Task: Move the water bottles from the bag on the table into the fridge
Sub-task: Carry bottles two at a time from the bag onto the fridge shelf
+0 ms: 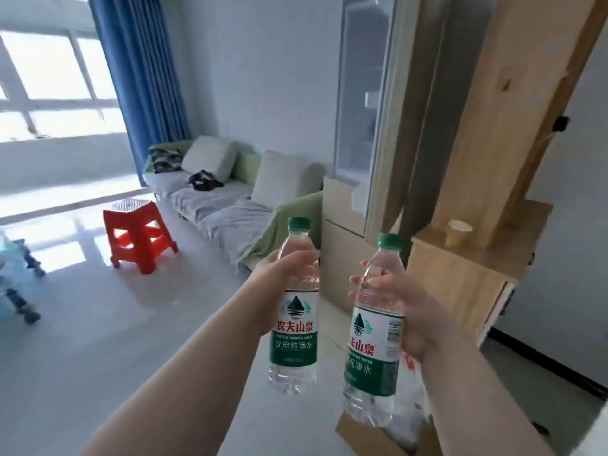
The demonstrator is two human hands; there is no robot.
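Left hand (pixel 283 284) curls round the shoulder of one water bottle (pixel 296 327), above the label. Right hand (pixel 399 311) grasps the second bottle (pixel 373 350) from the side, fingertips showing past its left edge. Both bottles are near upright, green caps up and clear of the table. One per hand probably halves the trips.

At 5 o'clock, under the right bottle, the white plastic bag (pixel 414 399) slumps on a tan table corner (pixel 353 429). Its contents are not readable.

At 1 o'clock is the tall pale fridge (pixel 362 103), well apart, the door apparently open. A wooden cabinet (pixel 460 278) stands beside it. At 10 o'clock are a sofa (pixel 214 199) and a red stool (pixel 138 238).
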